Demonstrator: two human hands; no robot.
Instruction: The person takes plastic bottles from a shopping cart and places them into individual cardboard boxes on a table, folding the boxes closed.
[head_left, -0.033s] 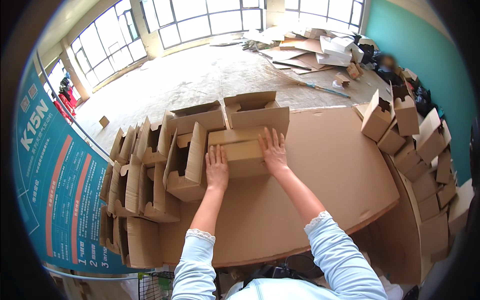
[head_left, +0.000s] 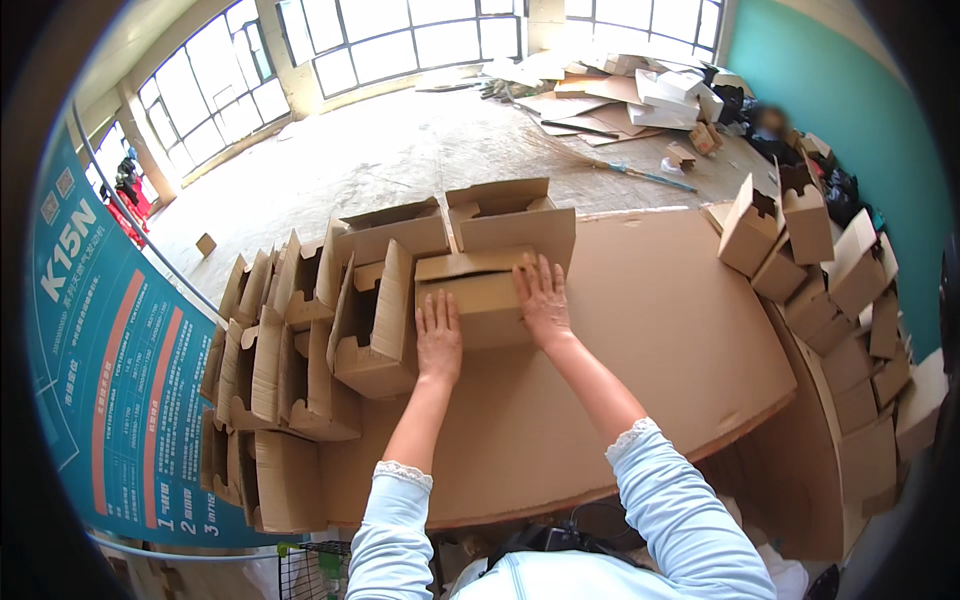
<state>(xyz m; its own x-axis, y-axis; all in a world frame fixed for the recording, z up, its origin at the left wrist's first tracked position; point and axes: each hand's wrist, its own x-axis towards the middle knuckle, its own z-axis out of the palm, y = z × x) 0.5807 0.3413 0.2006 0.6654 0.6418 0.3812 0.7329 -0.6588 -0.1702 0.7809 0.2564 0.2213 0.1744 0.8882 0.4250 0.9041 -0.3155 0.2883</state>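
A small brown cardboard box [head_left: 485,310] sits on the cardboard-covered table, its top flap [head_left: 472,263] slightly raised with a dark gap beneath it. Flat against the box's left end lies my left hand [head_left: 439,338], fingers stretched out, open. My right hand [head_left: 544,303] rests on the right end, fingers extended over the top edge, also open. Just left of my left hand stands an upright carton with an open top [head_left: 375,325]. Behind the small box is another open carton [head_left: 515,230]. The undersides of both hands are hidden.
Several more open cartons [head_left: 255,375] crowd the table's left side. Bare cardboard [head_left: 660,330] covers its right part. Stacked cartons [head_left: 850,290] stand along the right. A teal banner [head_left: 120,370] rises at the left, and a broom [head_left: 640,175] lies on the floor.
The box's top flap shows a wider dark gap along its edge. My left hand has shifted slightly right; the right hand has barely moved.
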